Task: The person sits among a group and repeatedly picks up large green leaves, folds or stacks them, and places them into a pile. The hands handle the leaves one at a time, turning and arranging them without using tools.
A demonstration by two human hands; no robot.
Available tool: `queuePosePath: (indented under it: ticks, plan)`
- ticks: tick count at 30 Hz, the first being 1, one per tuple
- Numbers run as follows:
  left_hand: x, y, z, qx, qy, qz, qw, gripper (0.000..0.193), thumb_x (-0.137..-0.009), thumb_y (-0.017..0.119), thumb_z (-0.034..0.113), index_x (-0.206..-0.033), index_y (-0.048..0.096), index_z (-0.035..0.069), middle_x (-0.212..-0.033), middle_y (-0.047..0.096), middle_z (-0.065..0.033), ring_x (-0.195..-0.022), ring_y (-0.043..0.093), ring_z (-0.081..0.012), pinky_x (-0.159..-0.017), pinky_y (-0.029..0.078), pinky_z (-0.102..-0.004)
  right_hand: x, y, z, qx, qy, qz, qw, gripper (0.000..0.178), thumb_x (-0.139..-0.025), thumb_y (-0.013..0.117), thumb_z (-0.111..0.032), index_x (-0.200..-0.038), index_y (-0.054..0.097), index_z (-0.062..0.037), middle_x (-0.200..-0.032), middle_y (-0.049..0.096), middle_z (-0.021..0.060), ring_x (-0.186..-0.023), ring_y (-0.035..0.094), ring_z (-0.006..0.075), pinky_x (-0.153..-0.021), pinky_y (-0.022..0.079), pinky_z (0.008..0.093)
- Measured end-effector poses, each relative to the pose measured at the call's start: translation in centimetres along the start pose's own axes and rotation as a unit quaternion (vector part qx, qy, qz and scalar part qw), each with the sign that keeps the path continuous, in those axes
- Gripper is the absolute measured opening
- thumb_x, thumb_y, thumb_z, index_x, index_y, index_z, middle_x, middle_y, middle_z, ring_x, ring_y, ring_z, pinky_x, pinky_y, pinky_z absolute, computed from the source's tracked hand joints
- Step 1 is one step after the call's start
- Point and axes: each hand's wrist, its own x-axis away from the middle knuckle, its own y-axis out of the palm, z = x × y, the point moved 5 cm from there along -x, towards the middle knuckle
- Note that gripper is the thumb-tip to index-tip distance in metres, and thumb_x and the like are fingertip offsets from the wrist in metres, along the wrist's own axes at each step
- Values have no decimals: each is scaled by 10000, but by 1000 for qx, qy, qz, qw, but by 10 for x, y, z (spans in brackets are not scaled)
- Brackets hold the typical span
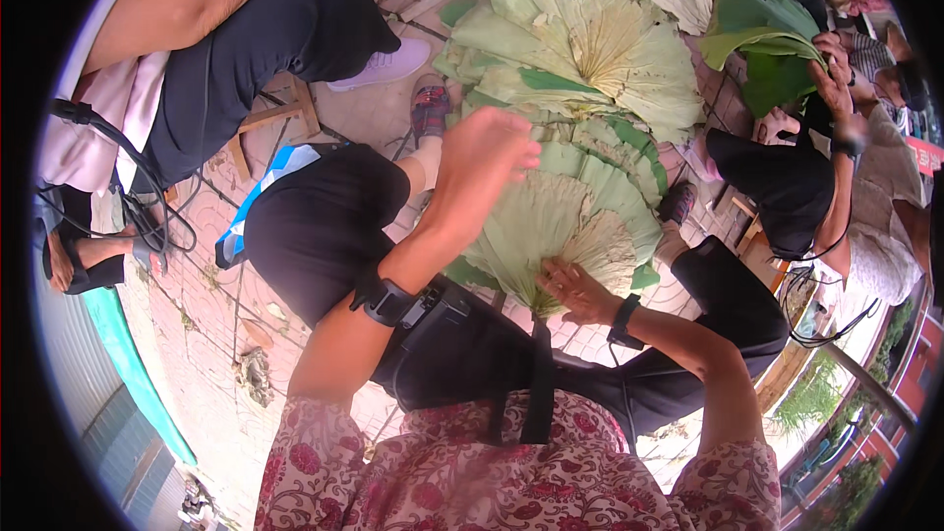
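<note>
A pile of large, pale green lotus leaves [551, 211] lies in front of me between my knees, the leaves overlapping. My right hand [580, 290] rests on the nearest leaf by its narrow gathered base, fingers spread over the surface. Above the pile's left side my left hand [492, 149] is raised, slightly blurred, with its fingers curled. Whatever the curled fingers may hold is hidden. Beyond both hands spreads a bigger, yellowish dried lotus leaf [590, 44] with veins fanning from its centre.
A person in dark trousers [285, 25] sits at my left. At my right, a co-worker's hands [836, 79] hold a greener leaf [762, 34]. Black cables [147, 177] hang at the left. A wooden stool [280, 118] stands on the pink paving [211, 310].
</note>
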Motion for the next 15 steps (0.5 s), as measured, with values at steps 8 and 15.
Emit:
queuePosePath:
  ticks: [8, 15]
  plan:
    - [-8, 2, -23, -4, -8, 9, 1000, 220, -922, 655, 124, -1110, 599, 24, -995, 709, -137, -861, 712, -209, -720, 561, -323, -15, 44, -14, 243, 71, 2, 967, 955, -796, 695, -301, -1592, 235, -44, -1576, 347, 241, -1438, 364, 408, -1114, 374, 550]
    - [-6, 15, -26, -44, -4, -4, 999, 244, -917, 656, 127, -1125, 611, 7, -997, 716, -153, -884, 714, -234, -727, 561, -327, -15, 52, 2, 259, 72, 95, 958, 1032, -737, 722, -301, -1605, 209, -81, -1595, 317, 229, -1412, 395, 384, -1053, 432, 530]
